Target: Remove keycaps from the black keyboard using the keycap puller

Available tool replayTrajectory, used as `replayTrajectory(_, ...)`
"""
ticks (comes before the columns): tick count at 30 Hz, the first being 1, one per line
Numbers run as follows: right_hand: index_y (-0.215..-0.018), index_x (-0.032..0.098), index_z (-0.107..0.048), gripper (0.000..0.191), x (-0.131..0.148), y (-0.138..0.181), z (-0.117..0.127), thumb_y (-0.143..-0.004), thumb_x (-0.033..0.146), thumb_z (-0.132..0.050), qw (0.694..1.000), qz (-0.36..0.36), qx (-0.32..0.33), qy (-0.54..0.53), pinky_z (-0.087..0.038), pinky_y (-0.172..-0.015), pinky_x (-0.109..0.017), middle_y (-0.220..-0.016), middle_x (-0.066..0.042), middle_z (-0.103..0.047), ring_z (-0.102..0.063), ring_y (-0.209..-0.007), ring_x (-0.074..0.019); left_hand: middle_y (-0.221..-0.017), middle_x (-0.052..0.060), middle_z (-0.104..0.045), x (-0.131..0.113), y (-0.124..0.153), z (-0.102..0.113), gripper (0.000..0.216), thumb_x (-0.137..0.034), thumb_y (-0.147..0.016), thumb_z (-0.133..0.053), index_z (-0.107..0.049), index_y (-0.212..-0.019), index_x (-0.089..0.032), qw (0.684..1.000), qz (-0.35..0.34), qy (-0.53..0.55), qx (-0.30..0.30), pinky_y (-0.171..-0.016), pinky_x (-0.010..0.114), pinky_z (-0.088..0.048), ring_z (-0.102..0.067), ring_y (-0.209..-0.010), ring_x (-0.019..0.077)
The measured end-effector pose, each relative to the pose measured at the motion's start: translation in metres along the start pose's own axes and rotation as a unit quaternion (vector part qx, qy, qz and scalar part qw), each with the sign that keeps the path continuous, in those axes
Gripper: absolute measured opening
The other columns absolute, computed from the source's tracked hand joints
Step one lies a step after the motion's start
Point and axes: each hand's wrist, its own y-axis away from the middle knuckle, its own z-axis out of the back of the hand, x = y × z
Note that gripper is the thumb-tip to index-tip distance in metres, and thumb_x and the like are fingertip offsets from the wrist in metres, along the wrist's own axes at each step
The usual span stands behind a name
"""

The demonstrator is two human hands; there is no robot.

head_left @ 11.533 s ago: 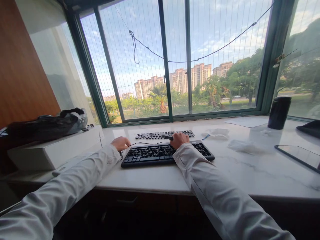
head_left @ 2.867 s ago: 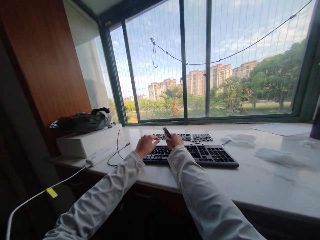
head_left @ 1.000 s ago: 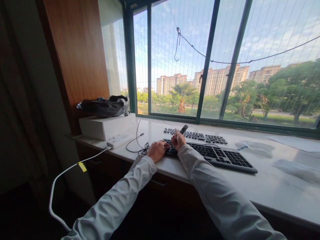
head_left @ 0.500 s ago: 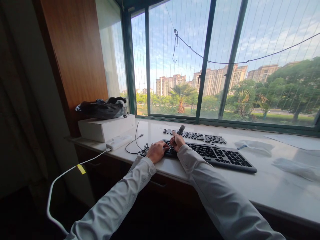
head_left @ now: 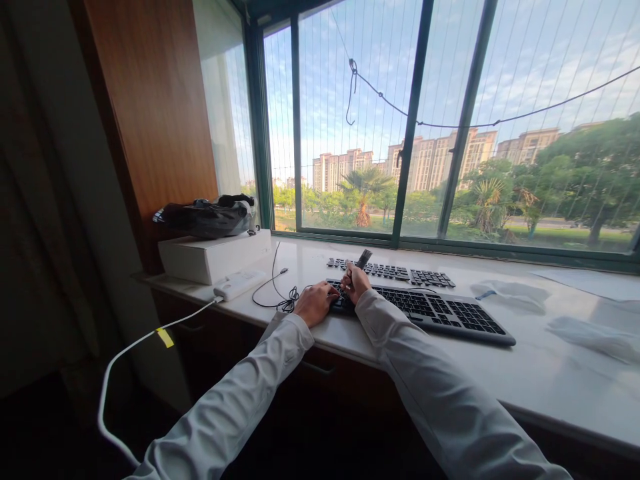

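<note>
A black keyboard (head_left: 430, 311) lies on the white marble sill (head_left: 500, 373), and a second keyboard (head_left: 400, 272) sits behind it nearer the window. My right hand (head_left: 356, 283) is closed around a small dark stick-like tool (head_left: 363, 259) that points up and away, held over the near keyboard's left end. My left hand (head_left: 314, 303) rests curled at that keyboard's left edge, fingers touching its corner keys. Both arms wear white sleeves.
A white box (head_left: 215, 253) with a black bag (head_left: 205, 217) on top stands at the left. A white power strip (head_left: 239, 283) and thin black cables (head_left: 280, 293) lie beside it. Crumpled white wipes (head_left: 510, 293) and paper (head_left: 595, 283) lie to the right.
Over the last seconds the view swung left, bringing the wood panel and white cord into sight. My hands shifted to the keyboard's left end; the tool tilted slightly in the last second.
</note>
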Motion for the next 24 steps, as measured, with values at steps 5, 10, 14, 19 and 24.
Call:
replayTrajectory(5, -0.057, 0.022, -0.030, 0.046, -0.0044, -0.0008, -0.0011, -0.082, 0.053, -0.056, 1.000, 0.008, -0.004, 0.008, -0.028, -0.034, -0.023, -0.039, 0.007, -0.030, -0.030, -0.035, -0.0075, -0.108, 0.004, -0.065, -0.0005, 0.0000, 0.0006, 0.022, -0.032, -0.090, -0.048, -0.067, -0.098, -0.024, 1.000, -0.010, -0.004, -0.001, -0.085, 0.027, -0.045, -0.062, -0.095, 0.0185)
replayTrajectory(10, -0.057, 0.023, -0.028, 0.048, -0.0075, -0.0043, -0.0016, -0.081, 0.053, -0.056, 0.999, 0.031, 0.000, -0.009, -0.026, -0.033, -0.024, -0.037, 0.007, -0.029, -0.026, -0.034, -0.0077, -0.108, 0.004, -0.065, -0.0027, 0.0005, 0.0032, 0.023, -0.031, -0.090, -0.048, -0.067, -0.099, -0.023, 1.000, -0.003, -0.001, 0.006, -0.086, 0.027, -0.045, -0.062, -0.097, 0.0189)
replayTrajectory(14, -0.056, 0.024, -0.026, 0.049, -0.0043, -0.0040, -0.0009, -0.082, 0.053, -0.054, 0.999, 0.033, -0.003, -0.012, -0.028, -0.034, -0.024, -0.038, 0.008, -0.026, -0.026, -0.034, -0.0079, -0.106, 0.003, -0.066, 0.0006, 0.0000, 0.0011, 0.022, -0.031, -0.090, -0.048, -0.067, -0.098, -0.024, 1.000, -0.022, 0.004, -0.007, -0.085, 0.027, -0.045, -0.062, -0.095, 0.0183)
replayTrajectory(19, -0.054, 0.023, -0.024, 0.050, -0.0025, -0.0022, -0.0018, -0.084, 0.053, -0.052, 0.999, 0.044, 0.005, -0.014, -0.025, -0.034, -0.024, -0.040, 0.008, -0.024, -0.024, -0.035, -0.0072, -0.106, 0.003, -0.066, 0.0040, -0.0008, -0.0019, 0.021, -0.031, -0.089, -0.048, -0.067, -0.096, -0.024, 0.999, -0.033, 0.004, -0.017, -0.084, 0.027, -0.046, -0.063, -0.094, 0.0182)
replayTrajectory(24, -0.054, 0.023, -0.024, 0.051, -0.0067, -0.0009, -0.0062, -0.083, 0.054, -0.051, 0.998, 0.044, 0.013, -0.037, -0.021, -0.034, -0.023, -0.042, 0.008, -0.022, -0.022, -0.036, -0.0069, -0.106, 0.003, -0.066, 0.0022, -0.0008, -0.0001, 0.021, -0.031, -0.089, -0.049, -0.067, -0.098, -0.024, 1.000, -0.019, 0.004, -0.006, -0.085, 0.027, -0.046, -0.063, -0.095, 0.0179)
